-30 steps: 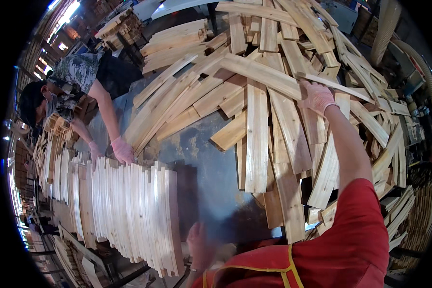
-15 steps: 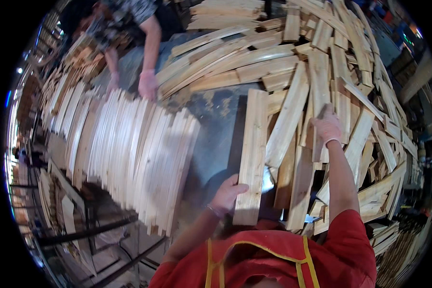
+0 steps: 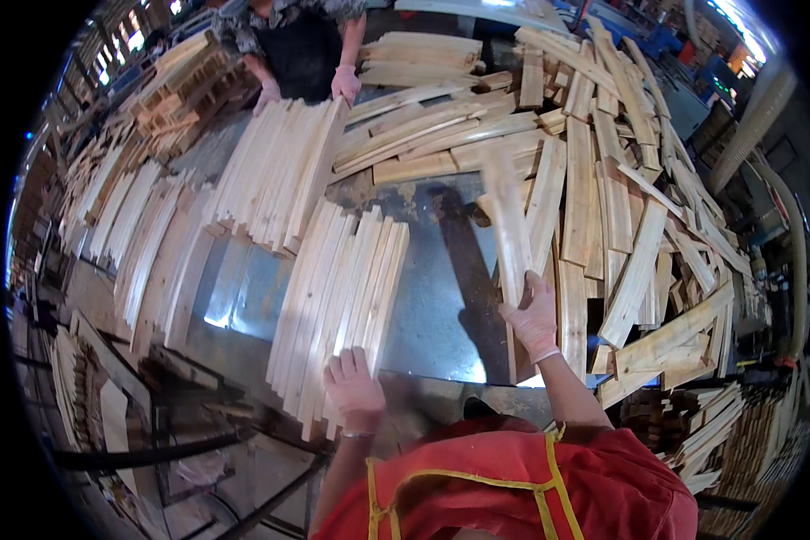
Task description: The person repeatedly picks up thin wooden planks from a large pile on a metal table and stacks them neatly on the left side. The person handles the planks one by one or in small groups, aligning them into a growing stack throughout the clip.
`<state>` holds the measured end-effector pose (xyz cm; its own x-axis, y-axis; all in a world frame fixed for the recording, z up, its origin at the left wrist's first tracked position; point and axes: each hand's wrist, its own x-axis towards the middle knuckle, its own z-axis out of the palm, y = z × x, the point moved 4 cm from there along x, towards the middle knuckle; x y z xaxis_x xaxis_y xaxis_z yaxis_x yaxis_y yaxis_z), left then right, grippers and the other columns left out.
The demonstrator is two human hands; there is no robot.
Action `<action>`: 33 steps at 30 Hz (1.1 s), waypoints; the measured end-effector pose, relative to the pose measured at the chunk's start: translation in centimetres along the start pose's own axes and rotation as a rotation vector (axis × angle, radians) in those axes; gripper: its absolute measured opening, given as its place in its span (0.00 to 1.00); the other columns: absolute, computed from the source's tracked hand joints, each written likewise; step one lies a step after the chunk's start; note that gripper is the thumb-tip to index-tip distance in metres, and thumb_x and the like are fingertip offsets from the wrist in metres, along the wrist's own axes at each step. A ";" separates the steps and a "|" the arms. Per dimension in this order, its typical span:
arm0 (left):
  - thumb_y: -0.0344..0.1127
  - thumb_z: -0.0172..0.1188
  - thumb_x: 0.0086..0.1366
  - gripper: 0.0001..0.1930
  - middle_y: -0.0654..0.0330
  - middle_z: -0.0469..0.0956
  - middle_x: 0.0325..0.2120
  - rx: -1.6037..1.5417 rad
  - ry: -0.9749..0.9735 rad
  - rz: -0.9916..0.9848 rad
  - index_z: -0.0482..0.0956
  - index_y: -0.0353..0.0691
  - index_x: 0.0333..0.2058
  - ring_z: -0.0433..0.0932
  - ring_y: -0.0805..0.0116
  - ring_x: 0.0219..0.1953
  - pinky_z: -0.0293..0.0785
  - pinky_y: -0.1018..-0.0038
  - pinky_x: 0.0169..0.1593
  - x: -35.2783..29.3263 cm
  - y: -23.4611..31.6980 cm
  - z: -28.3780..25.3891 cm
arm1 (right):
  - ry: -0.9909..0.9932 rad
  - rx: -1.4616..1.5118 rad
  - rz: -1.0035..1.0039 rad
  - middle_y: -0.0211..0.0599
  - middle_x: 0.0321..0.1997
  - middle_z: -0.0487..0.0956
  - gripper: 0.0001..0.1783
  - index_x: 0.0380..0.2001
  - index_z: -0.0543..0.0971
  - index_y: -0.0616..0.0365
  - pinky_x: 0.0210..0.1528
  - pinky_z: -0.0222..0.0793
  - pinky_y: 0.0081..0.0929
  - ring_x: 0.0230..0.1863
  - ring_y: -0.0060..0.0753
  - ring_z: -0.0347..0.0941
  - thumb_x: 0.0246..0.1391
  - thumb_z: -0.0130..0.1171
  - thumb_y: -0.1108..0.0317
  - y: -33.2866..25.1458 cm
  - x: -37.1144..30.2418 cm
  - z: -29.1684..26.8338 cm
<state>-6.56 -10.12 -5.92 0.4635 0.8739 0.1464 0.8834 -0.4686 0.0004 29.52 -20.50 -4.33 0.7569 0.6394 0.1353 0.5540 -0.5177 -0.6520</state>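
Note:
Gloved in pale pink, my right hand [image 3: 533, 324] grips the near end of a wooden board [image 3: 508, 225], which is raised and slightly blurred, its shadow on the table beside it. My left hand [image 3: 354, 389] lies with its fingers stretched over the near ends of a row of boards [image 3: 333, 306] standing on edge, side by side. Its thumb is hidden. Across the table, a co-worker's two gloved hands [image 3: 346, 84] hold a thick bundle of boards [image 3: 274, 171] by its far end.
A large loose pile of boards [image 3: 580, 198] covers the table's right side. More boards on edge [image 3: 139, 216] stand at the left. The metal tabletop [image 3: 432, 310] shows between row and pile. Below left is a dark metal frame [image 3: 153, 457]; stacked wood [image 3: 720, 432] sits lower right.
My left hand has left the upright board and moved onto the row. My right hand came back from the pile and now holds a board. The co-worker has separated a bundle from the row.

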 end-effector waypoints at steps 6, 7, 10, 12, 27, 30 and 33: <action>0.40 0.66 0.55 0.28 0.53 0.72 0.50 -0.044 -0.092 0.071 0.74 0.39 0.55 0.70 0.48 0.59 0.62 0.52 0.68 0.1 -0.2 -2.4 | 0.039 -0.210 -0.095 0.53 0.61 0.72 0.50 0.68 0.73 0.48 0.66 0.69 0.47 0.61 0.58 0.70 0.37 0.81 0.58 -2.1 -3.5 -1.9; 0.41 0.65 0.56 0.29 0.51 0.72 0.52 -0.046 -0.062 0.099 0.74 0.38 0.56 0.69 0.46 0.60 0.61 0.50 0.69 0.3 0.0 -3.3 | 0.035 -0.197 -0.105 0.54 0.61 0.72 0.50 0.67 0.73 0.48 0.66 0.69 0.48 0.61 0.58 0.70 0.37 0.81 0.58 -2.0 -3.8 -2.2; 0.43 0.65 0.59 0.32 0.44 0.71 0.60 -0.127 -0.032 0.172 0.73 0.35 0.61 0.64 0.37 0.68 0.58 0.43 0.71 0.5 1.7 -4.2 | 0.029 -0.125 -0.025 0.58 0.65 0.69 0.50 0.68 0.72 0.50 0.71 0.67 0.46 0.67 0.61 0.67 0.39 0.81 0.58 -0.9 -3.8 -3.2; 0.45 0.66 0.59 0.34 0.42 0.71 0.62 -0.256 -0.099 0.205 0.73 0.37 0.62 0.64 0.36 0.68 0.59 0.42 0.71 0.8 4.1 -4.9 | 0.027 0.005 0.059 0.56 0.66 0.68 0.49 0.68 0.72 0.56 0.72 0.66 0.43 0.68 0.57 0.67 0.40 0.79 0.59 0.5 -3.6 -4.3; 0.42 0.71 0.58 0.36 0.33 0.73 0.62 -0.580 -0.124 0.755 0.73 0.25 0.60 0.73 0.33 0.62 0.67 0.51 0.69 2.1 51.7 -6.2 | 0.843 0.766 0.454 0.41 0.57 0.77 0.56 0.80 0.59 0.48 0.50 0.83 0.32 0.49 0.35 0.79 0.47 0.73 0.73 32.7 -13.0 -40.9; 0.46 0.69 0.60 0.32 0.37 0.76 0.59 -0.453 0.004 0.713 0.78 0.28 0.57 0.76 0.38 0.59 0.71 0.49 0.62 3.9 58.3 -1.0 | 0.742 0.221 0.867 0.47 0.56 0.79 0.46 0.74 0.67 0.52 0.55 0.80 0.36 0.51 0.41 0.79 0.50 0.72 0.68 41.7 -20.2 -48.6; 0.54 0.65 0.61 0.25 0.52 0.85 0.43 -0.066 -0.150 1.079 0.85 0.40 0.47 0.81 0.51 0.48 0.74 0.55 0.53 2.6 64.2 -1.8 | 0.464 -0.349 1.071 0.52 0.56 0.78 0.35 0.69 0.72 0.51 0.63 0.72 0.43 0.56 0.50 0.76 0.60 0.65 0.59 53.7 -30.1 -53.4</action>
<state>51.23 -38.14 -3.77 0.9998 0.0036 -0.0206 0.0036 -1.0000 -0.0023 54.98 -97.90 -3.57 0.9005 -0.4322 -0.0479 -0.4178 -0.8292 -0.3713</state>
